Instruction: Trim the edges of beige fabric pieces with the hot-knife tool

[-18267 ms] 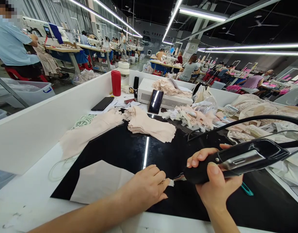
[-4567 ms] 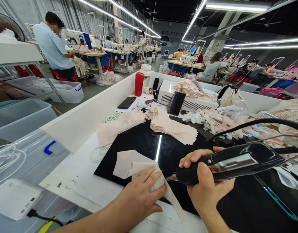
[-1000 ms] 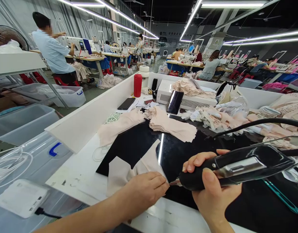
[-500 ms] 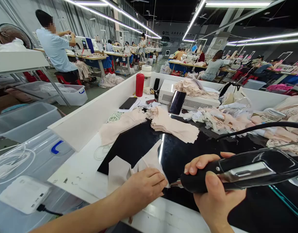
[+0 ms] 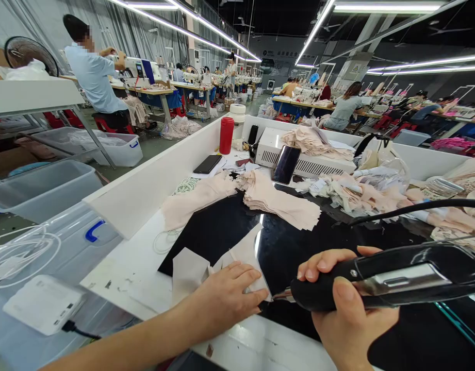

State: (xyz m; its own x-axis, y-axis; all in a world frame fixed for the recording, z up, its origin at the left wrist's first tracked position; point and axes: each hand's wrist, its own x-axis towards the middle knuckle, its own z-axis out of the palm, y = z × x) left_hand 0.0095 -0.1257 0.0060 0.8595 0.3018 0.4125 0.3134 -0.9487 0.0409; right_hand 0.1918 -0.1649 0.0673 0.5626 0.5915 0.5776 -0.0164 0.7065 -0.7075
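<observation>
A pale beige piece of fabric (image 5: 243,248) lies over the front edge of a black glossy board (image 5: 206,226). My left hand (image 5: 229,296) rests on this piece, its fingers stretched and a little apart, pressing it down. From the right, my right hand (image 5: 349,304) grips a black corded handheld tool (image 5: 399,281) with a silver panel on its side. The tool's narrow metal tip (image 5: 284,295) points left and meets the fabric's lower right corner, close to my left fingertips.
Behind lie two stacks of cut fabric (image 5: 279,200), a phone (image 5: 287,165), another phone (image 5: 208,164), a red bottle (image 5: 226,135) and a white vented box (image 5: 266,149). Fabric scraps (image 5: 361,193) and the tool's cable (image 5: 415,207) are at right. A co-worker (image 5: 94,77) sits far left.
My left fingers have loosened from a bunched hold and now spread flatter over the fabric. The tool tip stays at the fabric's corner. The whole view has shifted slightly.
</observation>
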